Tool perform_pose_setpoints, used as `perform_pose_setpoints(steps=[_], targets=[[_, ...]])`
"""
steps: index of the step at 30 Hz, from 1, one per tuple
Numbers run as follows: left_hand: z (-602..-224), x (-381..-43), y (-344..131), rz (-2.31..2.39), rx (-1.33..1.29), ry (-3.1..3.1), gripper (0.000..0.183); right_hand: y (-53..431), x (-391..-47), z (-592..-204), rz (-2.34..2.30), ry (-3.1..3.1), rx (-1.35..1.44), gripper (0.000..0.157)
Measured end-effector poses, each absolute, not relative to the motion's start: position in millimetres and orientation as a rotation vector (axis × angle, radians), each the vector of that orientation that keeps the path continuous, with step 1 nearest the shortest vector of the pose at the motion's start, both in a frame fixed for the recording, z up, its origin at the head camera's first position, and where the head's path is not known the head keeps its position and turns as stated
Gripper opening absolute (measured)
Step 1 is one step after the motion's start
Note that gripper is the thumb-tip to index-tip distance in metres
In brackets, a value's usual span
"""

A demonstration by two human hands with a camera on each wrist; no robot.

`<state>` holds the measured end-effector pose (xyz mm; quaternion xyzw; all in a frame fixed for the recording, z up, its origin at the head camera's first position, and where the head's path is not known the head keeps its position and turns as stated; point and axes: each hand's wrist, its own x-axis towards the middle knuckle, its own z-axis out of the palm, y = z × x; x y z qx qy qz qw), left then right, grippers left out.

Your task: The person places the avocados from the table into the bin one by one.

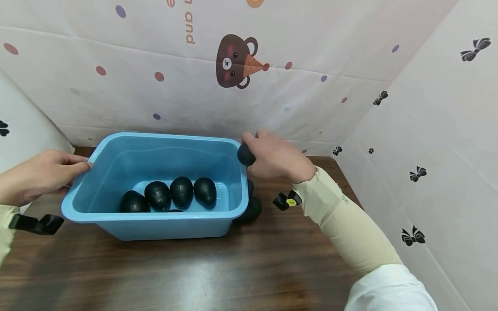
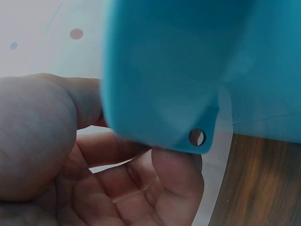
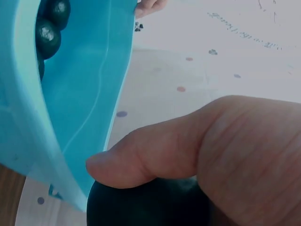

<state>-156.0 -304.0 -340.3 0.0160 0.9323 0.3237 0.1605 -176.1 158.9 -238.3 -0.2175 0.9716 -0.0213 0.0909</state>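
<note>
A light blue plastic bin (image 1: pixel 155 217) stands on the wooden table, with several dark avocados (image 1: pixel 181 191) lying along its bottom. At the bin's left end my left hand (image 1: pixel 46 175) grips the rim, thumb above and fingers curled beneath it, as the left wrist view also shows. My right hand (image 1: pixel 277 156) holds a dark avocado (image 1: pixel 246 154) at the right end, level with the rim and overlapping it in the head view. From the right wrist view, the thumb lies across the top of this avocado (image 3: pixel 146 207); the other fingers are hidden.
Outside the bin, against its right end, more dark avocados (image 1: pixel 252 209) lie on the table (image 1: pixel 186 272), partly hidden by the bin. White printed sheets (image 1: pixel 186 95) hang close behind it and on both sides. Black straps (image 1: pixel 287 201) are on both wrists.
</note>
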Motion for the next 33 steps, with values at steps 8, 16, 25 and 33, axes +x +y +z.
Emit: perform_pose_setpoints(steps=[8,16,25,33], targets=[[-340,-156,-304,0.928,0.049,2.662,0.062,148,-171,-234,-0.078,2.85,-0.708,0.055],[-339,-156,-302,0.921,0.04,2.659,0.062,134,-167,-230,-0.036,2.823,-0.717,0.06],[-337,-155,-301,0.927,0.044,2.66,0.061,121,-164,-225,-0.064,2.783,-0.762,0.057],[-337,-155,-300,0.931,0.046,2.653,0.062,108,-161,-225,-0.032,2.754,-0.821,0.062]])
